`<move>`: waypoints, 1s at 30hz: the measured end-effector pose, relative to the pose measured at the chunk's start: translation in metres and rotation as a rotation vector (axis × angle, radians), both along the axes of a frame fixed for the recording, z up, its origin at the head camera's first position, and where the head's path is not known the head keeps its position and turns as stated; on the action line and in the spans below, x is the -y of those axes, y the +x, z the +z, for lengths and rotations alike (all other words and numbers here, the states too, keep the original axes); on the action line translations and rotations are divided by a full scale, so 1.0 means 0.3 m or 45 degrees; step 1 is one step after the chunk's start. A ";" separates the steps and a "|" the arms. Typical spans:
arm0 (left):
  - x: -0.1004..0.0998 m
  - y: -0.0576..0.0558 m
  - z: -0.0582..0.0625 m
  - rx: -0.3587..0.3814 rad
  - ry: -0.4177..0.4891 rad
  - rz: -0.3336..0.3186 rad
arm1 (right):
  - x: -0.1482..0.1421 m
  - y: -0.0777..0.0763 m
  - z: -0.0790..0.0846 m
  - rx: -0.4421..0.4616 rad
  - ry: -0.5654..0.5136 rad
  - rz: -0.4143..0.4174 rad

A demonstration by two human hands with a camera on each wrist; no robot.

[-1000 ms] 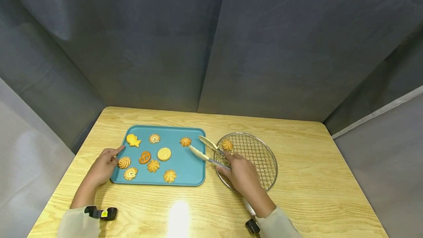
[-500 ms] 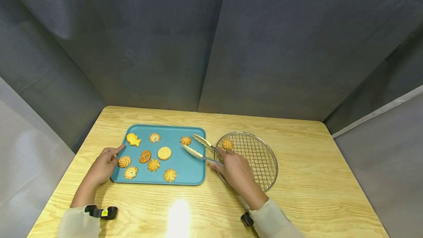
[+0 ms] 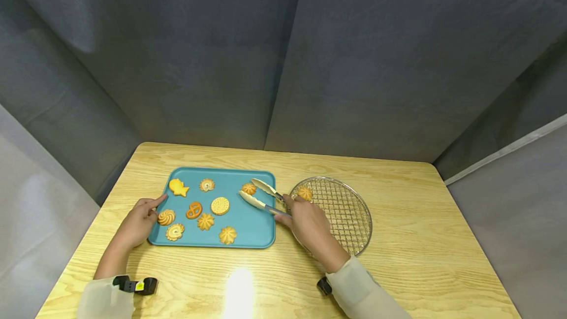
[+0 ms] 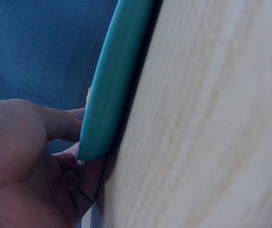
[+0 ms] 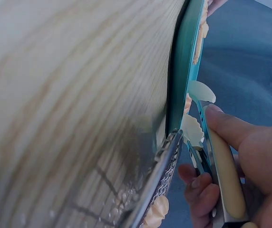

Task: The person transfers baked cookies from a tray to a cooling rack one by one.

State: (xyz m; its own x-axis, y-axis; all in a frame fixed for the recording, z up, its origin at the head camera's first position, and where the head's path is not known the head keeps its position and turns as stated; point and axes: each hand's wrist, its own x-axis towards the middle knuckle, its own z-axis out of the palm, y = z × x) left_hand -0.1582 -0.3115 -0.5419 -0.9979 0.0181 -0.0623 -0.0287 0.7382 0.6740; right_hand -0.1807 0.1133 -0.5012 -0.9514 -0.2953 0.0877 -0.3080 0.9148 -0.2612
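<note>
My right hand (image 3: 307,223) grips a pair of tongs (image 5: 226,175) with cream tips, thumb along one arm. The spread tips reach over the right part of a teal tray (image 3: 254,220), one on each side of a star-shaped cookie (image 3: 248,189). At the tray's left edge, my left hand (image 3: 139,220) pinches the rim, the thumb on one side and fingers curled at the other in the left wrist view. Nearest to it lies a swirl cookie (image 3: 166,217). A fish-shaped cookie (image 3: 178,187), a pretzel (image 3: 194,210), a round cookie (image 3: 220,206) and several others lie on the tray.
To the right of the tray stands a round wire rack (image 3: 350,215), partly under my right forearm, bearing one star-shaped cookie (image 3: 304,193). Both stand on a wooden table (image 3: 421,240). Grey cloth walls (image 3: 354,63) rise behind and at the sides.
My right hand has moved left with the tongs; their spread tips have come from the tray's right edge to around the star-shaped cookie. The left hand has stayed at the tray rim.
</note>
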 end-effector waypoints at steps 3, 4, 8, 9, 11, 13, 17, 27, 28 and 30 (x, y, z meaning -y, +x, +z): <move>0.000 0.001 0.001 0.000 0.002 0.000 | 0.006 -0.009 0.000 -0.017 0.011 0.007; 0.000 0.002 0.002 0.001 0.003 0.000 | 0.008 -0.012 0.000 -0.021 0.018 0.006; 0.000 0.003 0.003 0.003 0.009 -0.001 | 0.012 -0.016 0.001 -0.037 0.035 0.001; 0.000 0.003 0.004 0.002 0.011 -0.002 | 0.012 -0.017 0.000 -0.042 0.037 0.002; -0.001 0.003 0.005 -0.002 0.013 -0.002 | 0.012 -0.016 0.000 -0.060 0.036 0.010; -0.002 0.003 0.007 -0.006 0.013 -0.002 | 0.010 -0.014 -0.001 -0.076 0.034 0.015; -0.002 0.003 0.008 -0.006 0.013 -0.002 | 0.007 -0.009 -0.002 -0.095 0.026 0.022; -0.001 0.003 0.003 0.000 0.013 0.001 | -0.003 0.009 -0.003 -0.080 0.002 0.032; -0.001 0.003 0.003 -0.001 0.013 0.000 | -0.004 0.012 -0.003 -0.079 -0.004 0.036; 0.000 0.003 0.001 -0.002 0.014 -0.001 | -0.008 0.017 -0.003 -0.084 -0.010 0.047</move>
State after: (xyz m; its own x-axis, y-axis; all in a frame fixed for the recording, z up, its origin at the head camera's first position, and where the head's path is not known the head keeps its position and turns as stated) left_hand -0.1574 -0.3113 -0.5415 -0.9980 0.0192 -0.0608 -0.0275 0.7309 0.6819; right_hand -0.1757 0.1156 -0.5020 -0.9318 -0.3295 0.1525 -0.3587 0.9005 -0.2459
